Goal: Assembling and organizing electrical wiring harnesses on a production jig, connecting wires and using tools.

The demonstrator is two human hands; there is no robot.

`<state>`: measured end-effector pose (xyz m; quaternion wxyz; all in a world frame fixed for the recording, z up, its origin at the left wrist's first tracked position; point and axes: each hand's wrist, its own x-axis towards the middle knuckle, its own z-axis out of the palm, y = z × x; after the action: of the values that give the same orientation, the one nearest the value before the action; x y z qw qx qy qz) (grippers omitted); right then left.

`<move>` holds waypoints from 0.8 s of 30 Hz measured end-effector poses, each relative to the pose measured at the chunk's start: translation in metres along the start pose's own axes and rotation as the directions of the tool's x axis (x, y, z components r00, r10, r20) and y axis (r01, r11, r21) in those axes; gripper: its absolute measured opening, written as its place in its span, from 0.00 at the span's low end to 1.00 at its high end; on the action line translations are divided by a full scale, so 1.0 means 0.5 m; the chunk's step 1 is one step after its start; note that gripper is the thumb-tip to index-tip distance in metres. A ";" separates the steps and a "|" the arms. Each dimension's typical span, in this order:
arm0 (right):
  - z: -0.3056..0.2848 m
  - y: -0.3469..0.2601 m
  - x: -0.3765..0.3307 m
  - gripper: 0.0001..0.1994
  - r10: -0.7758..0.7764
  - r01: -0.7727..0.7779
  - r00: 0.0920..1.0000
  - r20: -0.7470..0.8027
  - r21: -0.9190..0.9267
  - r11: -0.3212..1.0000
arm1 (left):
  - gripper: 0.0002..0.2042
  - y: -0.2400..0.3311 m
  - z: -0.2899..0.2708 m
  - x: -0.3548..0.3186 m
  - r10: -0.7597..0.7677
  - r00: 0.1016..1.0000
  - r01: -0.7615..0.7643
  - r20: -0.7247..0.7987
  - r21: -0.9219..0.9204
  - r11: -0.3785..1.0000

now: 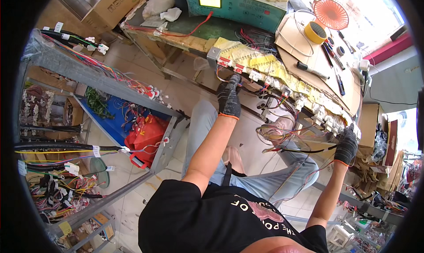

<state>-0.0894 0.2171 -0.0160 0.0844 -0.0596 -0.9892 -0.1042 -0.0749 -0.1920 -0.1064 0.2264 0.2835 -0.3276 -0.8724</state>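
A row of connector sockets runs along the bench's front edge on a yellow-taped test strip (260,64). My left hand (229,97), in a dark grey work glove with an orange cuff, is at the strip's left part, just below two red sockets (231,66). Its fingers are closed, and what they hold is hidden. My right hand (346,146), gloved alike, is at the strip's right end, its fingers closed at a white connector (357,131). Between the hands, a loose wire harness (282,131) of coloured wires hangs from the strip over my lap.
A teal tester (236,9) with a lit yellow display stands at the back of the bench. Cardboard (300,45) carries a yellow tape roll (315,32), markers and pliers; an orange fan (330,13) stands behind. At left, a metal rack (88,69) holds wire bundles beside a red bag (148,136).
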 end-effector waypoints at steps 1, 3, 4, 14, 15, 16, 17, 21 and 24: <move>0.002 0.000 -0.001 0.20 -0.007 0.006 1.000 -0.016 -0.009 1.000 | 0.03 0.002 0.002 0.000 0.017 1.000 -0.017 -0.019 0.026 1.000; 0.024 0.019 0.005 0.19 -0.036 0.035 0.997 -0.075 -0.002 0.999 | 0.03 0.005 0.008 -0.001 0.027 1.000 -0.026 -0.016 0.021 0.999; 0.029 0.022 0.007 0.18 -0.065 0.065 0.990 -0.129 0.000 0.998 | 0.03 0.006 0.009 -0.001 0.032 0.999 -0.032 -0.017 0.019 0.999; 0.002 -0.005 -0.011 0.19 -0.060 0.059 0.989 -0.134 -0.015 0.998 | 0.03 0.004 -0.004 0.014 -0.072 0.997 0.072 0.005 -0.165 0.984; -0.012 -0.014 -0.013 0.19 -0.058 0.056 0.989 -0.135 -0.013 0.998 | 0.04 -0.001 -0.005 0.018 -0.094 0.996 0.092 -0.002 -0.176 0.980; -0.026 -0.017 -0.019 0.20 -0.078 0.075 0.991 -0.113 -0.034 0.997 | 0.05 0.000 0.002 0.015 -0.126 0.992 0.123 -0.002 -0.183 0.975; -0.032 -0.016 -0.021 0.21 -0.096 0.091 0.991 -0.089 -0.055 0.994 | 0.05 0.002 0.006 0.009 -0.136 0.991 0.135 0.008 -0.174 0.975; -0.005 -0.012 0.006 0.15 -0.116 0.122 0.979 -0.165 0.027 0.992 | 0.08 -0.056 -0.105 -0.006 0.097 0.995 -0.096 -0.016 0.065 0.993; -0.030 -0.026 0.000 0.15 -0.126 0.116 0.970 -0.206 -0.060 0.991 | 0.10 0.019 0.021 -0.118 0.798 0.546 -0.762 0.253 0.545 0.349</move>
<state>-0.0887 0.2012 -0.0043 0.1803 0.0102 -0.9738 -0.1382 -0.0362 -0.1597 -0.0731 0.5205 0.1732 -0.6723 -0.4970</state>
